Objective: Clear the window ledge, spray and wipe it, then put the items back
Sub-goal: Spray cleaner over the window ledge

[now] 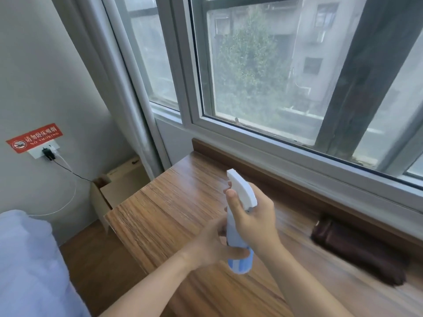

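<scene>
Spray bottle [239, 225]: blue body, white trigger head, held upright above the wooden window ledge [178, 202], nozzle pointing away toward the far left end of the ledge.
Right hand [254, 223]: wrapped round the bottle neck just under the white head; fingers [231, 197] curled over the front at the trigger, thumb side behind. Firm grip.
Left hand [212, 245]: lower down, fingers curled round the blue body; thumb [238, 252] lies across the near side close to the base. Both hands touching the bottle, left below right.
Window ledge: wood-grain top, runs along under the window [263, 76]; a raised dark wooden lip at its back edge, beyond the fingers.
Brown cloth [359, 250]: dark, crumpled, blurred; lies on the ledge to the right of the right hand, near the back lip, well apart from the fingers.
Cardboard box [114, 191]: open, on the floor past the ledge's left end, left of the fingers.
Wall socket [44, 151]: far left on the wall, plugs in it, cables hanging down; red no-smoking sign [34, 138] just above.
Pale bedding [29, 259]: lower left corner, well apart from both hands.
</scene>
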`<state>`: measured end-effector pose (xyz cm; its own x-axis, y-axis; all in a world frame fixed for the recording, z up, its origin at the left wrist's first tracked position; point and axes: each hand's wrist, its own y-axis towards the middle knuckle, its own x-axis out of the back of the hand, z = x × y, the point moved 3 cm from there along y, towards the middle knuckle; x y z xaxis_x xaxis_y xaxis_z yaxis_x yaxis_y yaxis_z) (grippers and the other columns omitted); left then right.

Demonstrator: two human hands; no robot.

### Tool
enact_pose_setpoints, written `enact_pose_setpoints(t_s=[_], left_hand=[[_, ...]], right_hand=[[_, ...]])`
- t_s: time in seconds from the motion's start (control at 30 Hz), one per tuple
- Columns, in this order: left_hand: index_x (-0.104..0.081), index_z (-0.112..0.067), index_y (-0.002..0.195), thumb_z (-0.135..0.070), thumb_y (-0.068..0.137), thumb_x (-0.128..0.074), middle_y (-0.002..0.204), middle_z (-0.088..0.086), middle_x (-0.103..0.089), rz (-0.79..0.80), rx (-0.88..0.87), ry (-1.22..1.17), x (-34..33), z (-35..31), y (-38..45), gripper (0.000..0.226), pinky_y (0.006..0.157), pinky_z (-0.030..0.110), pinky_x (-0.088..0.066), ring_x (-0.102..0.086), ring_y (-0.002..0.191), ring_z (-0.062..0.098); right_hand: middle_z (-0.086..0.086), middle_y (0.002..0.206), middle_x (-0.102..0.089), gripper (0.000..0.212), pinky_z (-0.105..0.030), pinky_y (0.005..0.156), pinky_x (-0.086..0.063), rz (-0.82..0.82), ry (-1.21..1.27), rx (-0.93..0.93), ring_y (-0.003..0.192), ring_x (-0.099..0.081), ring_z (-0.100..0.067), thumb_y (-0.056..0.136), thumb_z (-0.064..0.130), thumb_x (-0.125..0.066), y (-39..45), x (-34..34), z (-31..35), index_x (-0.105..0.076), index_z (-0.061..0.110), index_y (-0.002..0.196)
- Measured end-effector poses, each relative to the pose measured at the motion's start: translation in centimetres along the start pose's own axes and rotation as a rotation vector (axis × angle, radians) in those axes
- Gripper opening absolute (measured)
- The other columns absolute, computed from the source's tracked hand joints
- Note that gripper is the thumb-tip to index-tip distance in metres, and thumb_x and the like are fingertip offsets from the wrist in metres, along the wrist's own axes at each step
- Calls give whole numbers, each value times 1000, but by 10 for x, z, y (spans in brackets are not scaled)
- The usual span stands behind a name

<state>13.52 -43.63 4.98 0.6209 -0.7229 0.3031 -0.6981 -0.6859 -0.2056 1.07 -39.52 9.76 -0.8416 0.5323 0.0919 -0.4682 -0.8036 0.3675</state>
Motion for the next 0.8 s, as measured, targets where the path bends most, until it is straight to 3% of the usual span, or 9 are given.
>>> enact_pose_setpoints(t_s=[0.27, 0.4, 0.53, 0.6, 0.67, 0.8], left_hand=[[-66, -29, 115, -29, 76, -90, 107, -7, -72, 137, -61, 99, 56, 17, 41, 46, 91, 40, -60, -67, 104, 15], [-64, -37, 117, -25, 80, -87, 109, -20, -69, 291, -90, 174, 86, 32, 58, 46, 92, 24, -55, -63, 103, 0], [-58, -44, 132, -49, 77, -87, 129, -29, -61, 439, -120, 299, 143, 62, 71, 62, 104, 26, -47, -54, 120, -10], [-54, -43, 140, -68, 77, -78, 136, -29, -57, 384, -112, 368, 187, 81, 84, 72, 108, 28, -46, -50, 125, -13], [-51, -40, 143, -72, 85, -66, 139, -29, -53, 286, -117, 485, 234, 102, 98, 68, 108, 26, -44, -49, 129, -9], [-53, -45, 138, -70, 91, -58, 136, -29, -55, 195, -105, 565, 308, 125, 106, 54, 108, 28, -44, -50, 127, -8]], right_hand=[[6, 94, -70, 35, -51, 69, -61, -91, -106, -5, 89, -71, -22, 97, 57, -62, 33, -45, -22, -70, 28, 116], [4, 90, -69, 35, -53, 68, -59, -126, -208, -57, 83, -70, -23, 97, 60, -61, 45, -70, -30, -71, 28, 104], [-6, 85, -70, 44, -56, 71, -58, -178, -263, -195, 76, -71, -33, 89, 74, -59, 50, -95, -45, -71, 33, 98], [-11, 85, -70, 64, -55, 72, -59, -164, -349, -275, 75, -70, -35, 83, 84, -55, 53, -111, -57, -72, 26, 103], [-18, 85, -69, 85, -55, 72, -59, -139, -427, -393, 76, -70, -38, 77, 89, -54, 60, -129, -71, -67, 7, 97], [-12, 84, -75, 75, -56, 77, -63, -126, -423, -595, 76, -74, -36, 76, 80, -59, 90, -164, -98, -69, 6, 84]])
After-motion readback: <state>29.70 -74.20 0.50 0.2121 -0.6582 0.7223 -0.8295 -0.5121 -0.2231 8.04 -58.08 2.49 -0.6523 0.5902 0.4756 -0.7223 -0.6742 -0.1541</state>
